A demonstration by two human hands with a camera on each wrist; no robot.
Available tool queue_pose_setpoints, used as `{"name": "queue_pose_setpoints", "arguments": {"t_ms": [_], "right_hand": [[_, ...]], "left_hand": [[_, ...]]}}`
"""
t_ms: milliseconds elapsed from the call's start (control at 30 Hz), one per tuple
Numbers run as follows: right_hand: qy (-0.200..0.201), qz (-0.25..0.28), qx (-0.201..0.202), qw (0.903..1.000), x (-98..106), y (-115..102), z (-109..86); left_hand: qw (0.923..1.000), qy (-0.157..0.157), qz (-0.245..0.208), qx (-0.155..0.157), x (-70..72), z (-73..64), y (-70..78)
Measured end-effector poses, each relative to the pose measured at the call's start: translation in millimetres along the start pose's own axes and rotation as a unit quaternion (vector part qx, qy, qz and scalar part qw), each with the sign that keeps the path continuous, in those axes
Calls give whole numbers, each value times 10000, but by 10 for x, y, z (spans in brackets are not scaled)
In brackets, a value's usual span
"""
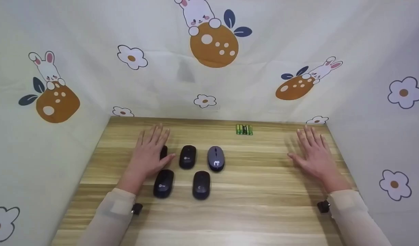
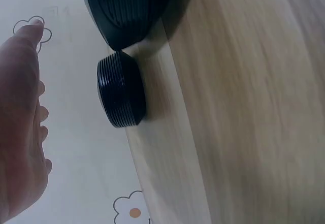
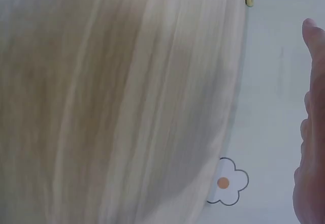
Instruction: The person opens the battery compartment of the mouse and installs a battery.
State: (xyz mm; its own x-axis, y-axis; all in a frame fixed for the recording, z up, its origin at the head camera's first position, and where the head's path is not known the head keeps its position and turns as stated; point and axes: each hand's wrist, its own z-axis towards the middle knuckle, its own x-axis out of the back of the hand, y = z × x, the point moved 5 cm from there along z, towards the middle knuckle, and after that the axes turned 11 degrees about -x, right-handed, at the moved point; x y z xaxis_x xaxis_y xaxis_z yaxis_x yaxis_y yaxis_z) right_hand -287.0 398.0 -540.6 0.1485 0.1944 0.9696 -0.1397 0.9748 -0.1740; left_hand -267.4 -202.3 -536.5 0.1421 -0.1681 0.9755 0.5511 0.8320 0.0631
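Head: left hand, fingers straight, holds nothing, partly hides one of five mice at left-centre of the table; right hand at right, also unloaded, batteries on far side. Left wrist: two mice, hand not touching. Right wrist: hand apart from batteries.

Pale fabric walls with rabbit, fruit and flower prints behind and beside a wood-grain tabletop

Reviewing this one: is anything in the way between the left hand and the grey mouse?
Yes. In the head view, a black mouse lies between the left hand and the grey mouse. A dark object, partly hidden by the hand, also lies on that side.
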Motion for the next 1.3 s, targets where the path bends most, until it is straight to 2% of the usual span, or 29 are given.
{"name": "queue_pose_setpoints", "arguments": {"t_ms": [200, 533, 767, 900, 1300], "right_hand": [[-63, 266, 69, 9996, -38, -99, -4], [9, 645, 408, 9971, -73, -422, 36], [-188, 670, 593, 9958, -167, -661, 59], [-271, 752, 721, 9942, -251, -795, 70], [-433, 949, 1153, 9878, -397, -1238, 108]], "left_hand": [[9999, -126, -66, -94, -36, 70, 93], [9995, -24, -142, -273, -113, 146, 217], [9982, 65, -374, -472, -166, 234, 391], [9973, -71, -520, -514, -207, 291, 476], [9914, -177, -999, -823, -281, 508, 785]]}}
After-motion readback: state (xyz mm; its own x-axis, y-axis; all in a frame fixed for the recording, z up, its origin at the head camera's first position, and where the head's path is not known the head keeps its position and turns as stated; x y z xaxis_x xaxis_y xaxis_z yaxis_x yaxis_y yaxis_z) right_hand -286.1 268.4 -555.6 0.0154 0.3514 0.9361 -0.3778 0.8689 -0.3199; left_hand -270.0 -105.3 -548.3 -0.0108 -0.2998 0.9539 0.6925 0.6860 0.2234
